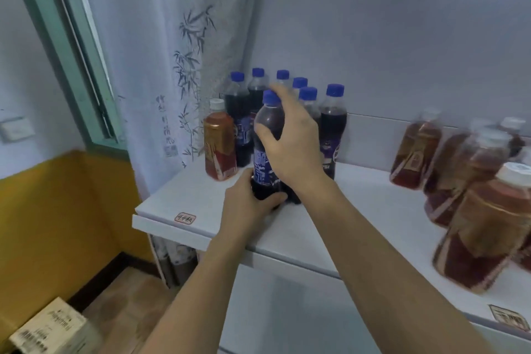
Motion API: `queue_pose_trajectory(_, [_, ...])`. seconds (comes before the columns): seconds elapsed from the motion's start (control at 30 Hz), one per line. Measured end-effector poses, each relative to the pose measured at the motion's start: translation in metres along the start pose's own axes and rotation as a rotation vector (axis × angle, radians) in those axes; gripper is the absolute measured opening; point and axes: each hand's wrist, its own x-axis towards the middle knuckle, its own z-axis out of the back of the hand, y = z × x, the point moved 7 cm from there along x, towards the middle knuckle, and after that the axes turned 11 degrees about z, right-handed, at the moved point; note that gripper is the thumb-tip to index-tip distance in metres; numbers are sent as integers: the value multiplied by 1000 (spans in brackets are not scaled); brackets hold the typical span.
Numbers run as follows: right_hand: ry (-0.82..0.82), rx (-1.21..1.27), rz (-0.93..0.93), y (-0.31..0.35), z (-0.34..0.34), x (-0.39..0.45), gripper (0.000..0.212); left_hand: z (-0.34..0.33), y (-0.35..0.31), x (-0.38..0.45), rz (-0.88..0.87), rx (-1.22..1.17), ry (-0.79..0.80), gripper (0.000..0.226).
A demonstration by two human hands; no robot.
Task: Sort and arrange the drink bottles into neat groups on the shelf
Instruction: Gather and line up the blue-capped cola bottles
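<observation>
Two hands hold one cola bottle (265, 149) at once: the right hand (290, 141) wraps its fingers around the upper body and shoulder just under the blue cap, and the left hand (250, 198) curls around the base, which sits on or just above the shelf (330, 224), though I cannot tell which. The bottle stands at the front of the cola group (287, 106) gathered near the shelf's back left corner, with a single tea bottle (219, 144) just beside that group on its left. The other tea bottles (465, 181) crowd the right side of the shelf, well apart from the colas. The risk, as I judge it, lies in the tight spacing: sliding the held bottle in among its neighbours could knock one over and topple more behind it, or push the lone tea bottle toward the left edge, where it could fall to the floor. That tea bottle also looks out of place, and leaving it there would spoil the grouping. The right-hand tea bottles are blurred and partly cut off by the frame, so their count and labels are unclear. The right hand hides several colas behind it.
</observation>
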Motion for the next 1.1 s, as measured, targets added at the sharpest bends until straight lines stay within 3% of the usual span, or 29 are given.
queue_pose_trajectory(0.17, [-151, 120, -8, 11, 20, -48, 72, -5, 5, 0, -12, 97, 17, 75])
queue_pose_trajectory(0.23, [-229, 184, -77, 5, 43, -82, 63, 3, 3, -12, -19, 107, -88, 86])
queue_pose_trajectory(0.3, [-299, 204, -177, -6, 71, -116, 52, 15, -12, -41, -126, -8, -305, 69])
queue_pose_trajectory(0.37, [-370, 179, -259, -21, 99, -141, 42, 5, -43, -79, -310, -113, -368, 47])
queue_pose_trajectory(0.47, [-483, 131, -302, -32, 146, -163, 35, -57, -88, -116, -505, -64, -43, 27])
queue_pose_trajectory(0.57, [-669, 98, -209, -27, 214, -177, 29, -128, -113, -139, -631, 90, 278, 16])
queue_pose_trajectory(0.7, [-862, -23, -126, -22, 313, -199, 27, -182, -142, -176, -755, 80, 420, 7])
queue_pose_trajectory(0.8, [-913, -102, -159, -57, 380, -190, 25, -211, -172, -215, -857, -10, 538, 5])
queue_pose_trajectory(0.93, [-806, -268, -324, -151, 440, -133, 22, -269, -192, -248, -808, 102, 666, 8])
queue_pose_trajectory(1.1, [-244, -383, -347, -227, 437, -61, 38, -303, -197, -243, -641, 203, 555, 13])
